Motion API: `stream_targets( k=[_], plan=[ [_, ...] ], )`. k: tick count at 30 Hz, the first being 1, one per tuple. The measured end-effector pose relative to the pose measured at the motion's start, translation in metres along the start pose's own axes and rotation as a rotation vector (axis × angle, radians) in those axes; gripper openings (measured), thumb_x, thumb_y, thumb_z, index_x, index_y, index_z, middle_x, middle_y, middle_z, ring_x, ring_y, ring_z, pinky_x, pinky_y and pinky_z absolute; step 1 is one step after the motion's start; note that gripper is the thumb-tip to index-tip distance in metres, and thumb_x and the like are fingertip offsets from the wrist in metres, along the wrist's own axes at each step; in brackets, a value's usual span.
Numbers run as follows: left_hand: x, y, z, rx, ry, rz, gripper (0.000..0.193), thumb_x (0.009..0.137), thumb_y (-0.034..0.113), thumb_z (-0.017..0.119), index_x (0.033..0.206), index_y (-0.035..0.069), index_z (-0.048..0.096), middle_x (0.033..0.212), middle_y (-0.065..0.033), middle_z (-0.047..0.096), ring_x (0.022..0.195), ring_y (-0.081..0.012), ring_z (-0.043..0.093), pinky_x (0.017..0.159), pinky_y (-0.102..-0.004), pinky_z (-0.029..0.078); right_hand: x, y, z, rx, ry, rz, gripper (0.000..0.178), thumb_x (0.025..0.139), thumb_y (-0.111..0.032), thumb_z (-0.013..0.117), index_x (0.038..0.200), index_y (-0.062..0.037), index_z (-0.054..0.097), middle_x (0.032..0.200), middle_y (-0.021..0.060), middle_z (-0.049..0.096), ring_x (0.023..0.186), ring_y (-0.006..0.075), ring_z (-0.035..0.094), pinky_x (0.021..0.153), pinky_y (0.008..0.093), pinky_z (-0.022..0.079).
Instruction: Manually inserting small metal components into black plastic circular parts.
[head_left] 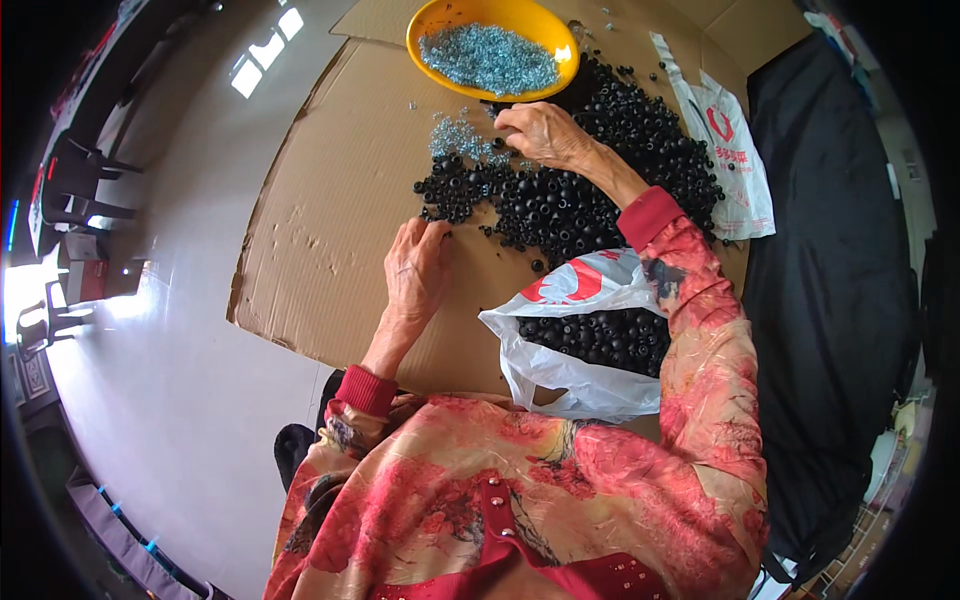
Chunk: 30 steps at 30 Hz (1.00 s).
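A wide heap of black round beads (pixel 570 210), many with holes, lies spread over a flat cardboard sheet (pixel 320 210). My left hand (pixel 415 270) rests on the cardboard at the heap's near left edge, its fingers curled and drawn together beside a few small black beads. Farther off, my right hand (pixel 545 135) reaches over the heap with bent fingers, close to a small scatter of pale blue shiny pieces (pixel 460 138). Whatever either set of fingertips may hold is too small to make out. Beyond them stands a yellow bowl (pixel 568 75) containing more of the pale blue pieces.
A white plastic bag (pixel 535 370) with black beads inside lies open close to my body, under my right forearm. Another white bag (pixel 735 165) lies flattened at the right. Black cloth (pixel 830 290) covers the far right side. Grey floor (pixel 190 240) borders the cardboard's left edge.
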<state>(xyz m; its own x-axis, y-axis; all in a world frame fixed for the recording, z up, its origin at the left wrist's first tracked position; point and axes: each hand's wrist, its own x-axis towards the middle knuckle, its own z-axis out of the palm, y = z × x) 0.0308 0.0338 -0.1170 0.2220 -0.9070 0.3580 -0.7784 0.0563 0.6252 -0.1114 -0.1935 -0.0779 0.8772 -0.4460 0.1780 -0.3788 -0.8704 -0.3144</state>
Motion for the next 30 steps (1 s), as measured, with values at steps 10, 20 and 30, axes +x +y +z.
stream_targets(
  k=[10,20,30],
  plan=[
    [0.003,0.014,-0.036,-0.269,0.042,-0.257,0.015,0.076,0.003,0.061,0.091,0.003,0.061,0.078,-0.0079,0.060,0.065,-0.0176,0.059,0.063,-0.0280,0.047,0.008,-0.007,-0.011,0.120,-0.076,0.015,0.018,0.072,-0.011,0.059,0.085,0.0014,0.060,0.075,0.0124,0.061,0.069,0.0249,0.059,0.066,0.0320,0.048],
    [0.056,0.073,-0.037,-1.926,-0.172,-0.581,0.020,0.087,0.014,0.056,0.101,0.000,0.057,0.088,-0.0059,0.060,0.076,-0.0123,0.056,0.070,-0.0266,0.049,-0.027,-0.093,-0.084,0.907,0.081,0.010,0.022,0.076,-0.010,0.067,0.097,-0.0056,0.062,0.093,0.0020,0.061,0.080,0.0098,0.057,0.071,0.0223,0.047],
    [0.052,0.086,-0.029,-2.126,-0.256,-0.575,0.019,0.089,0.021,0.051,0.098,0.005,0.056,0.090,-0.0055,0.060,0.083,-0.0174,0.057,0.077,-0.0363,0.047,-0.040,-0.110,-0.092,0.654,0.224,-0.149,0.019,0.077,-0.012,0.066,0.095,-0.0058,0.062,0.091,0.0073,0.060,0.087,0.0182,0.058,0.074,0.0285,0.047]
  ],
)
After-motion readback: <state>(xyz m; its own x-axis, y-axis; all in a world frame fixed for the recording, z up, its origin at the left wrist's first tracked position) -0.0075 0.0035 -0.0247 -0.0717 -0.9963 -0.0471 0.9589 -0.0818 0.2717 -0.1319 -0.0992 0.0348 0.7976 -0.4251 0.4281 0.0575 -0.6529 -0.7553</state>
